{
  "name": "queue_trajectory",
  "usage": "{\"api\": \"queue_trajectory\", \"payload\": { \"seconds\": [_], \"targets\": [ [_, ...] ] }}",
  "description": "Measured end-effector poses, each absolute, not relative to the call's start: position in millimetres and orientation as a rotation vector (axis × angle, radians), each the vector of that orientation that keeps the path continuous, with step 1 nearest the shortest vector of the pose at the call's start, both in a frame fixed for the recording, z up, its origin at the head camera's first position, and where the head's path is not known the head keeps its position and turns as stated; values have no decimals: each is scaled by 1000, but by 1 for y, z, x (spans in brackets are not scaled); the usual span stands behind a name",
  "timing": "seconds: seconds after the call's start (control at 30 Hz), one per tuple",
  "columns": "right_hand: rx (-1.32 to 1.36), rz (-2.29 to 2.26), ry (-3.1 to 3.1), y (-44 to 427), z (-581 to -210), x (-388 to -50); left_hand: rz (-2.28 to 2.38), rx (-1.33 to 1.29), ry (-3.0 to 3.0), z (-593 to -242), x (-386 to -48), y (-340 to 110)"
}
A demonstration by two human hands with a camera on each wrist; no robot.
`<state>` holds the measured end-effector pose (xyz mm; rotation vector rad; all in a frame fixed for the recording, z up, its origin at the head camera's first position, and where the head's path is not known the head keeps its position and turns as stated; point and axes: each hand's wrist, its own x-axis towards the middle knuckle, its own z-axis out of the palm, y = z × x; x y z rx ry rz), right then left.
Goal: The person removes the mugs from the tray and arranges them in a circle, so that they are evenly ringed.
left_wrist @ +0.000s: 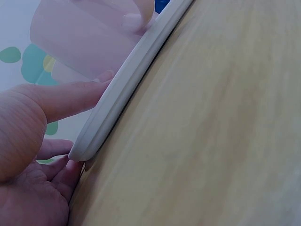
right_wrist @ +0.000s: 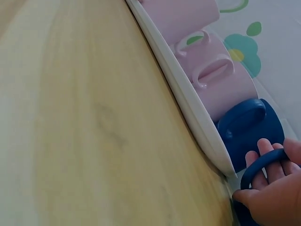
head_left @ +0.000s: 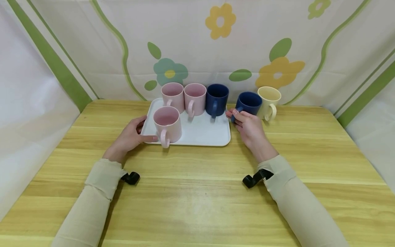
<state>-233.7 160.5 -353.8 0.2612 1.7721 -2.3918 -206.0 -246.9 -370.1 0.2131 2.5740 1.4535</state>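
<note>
A white rectangular tray [head_left: 203, 132] carries three pink mugs, among them the front-left one [head_left: 168, 125], and a dark blue mug [head_left: 217, 99] at its back right. The tray's left edge is in my left hand [head_left: 129, 135], thumb over the rim beside the front pink mug and fingertips at the underside in the left wrist view. Just right of the tray, my right hand [head_left: 251, 130] holds a second dark blue mug [head_left: 250, 103] by its handle [right_wrist: 258, 165]. Whether that mug's base touches the table is hidden by the hand.
A pale yellow mug [head_left: 270, 99] stands on the wooden table [head_left: 191, 192], close behind and right of the held blue mug. A white curtain with printed flowers [head_left: 191, 37] hangs right behind the tray and mugs.
</note>
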Motion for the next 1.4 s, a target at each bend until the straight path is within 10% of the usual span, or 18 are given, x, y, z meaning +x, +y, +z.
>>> {"api": "queue_trajectory", "payload": {
  "seconds": [1.4],
  "targets": [
    [10, -2023, 1984, 136, -313, -191, 1472, 198, 2560, -373, -208, -239]
  ]
}}
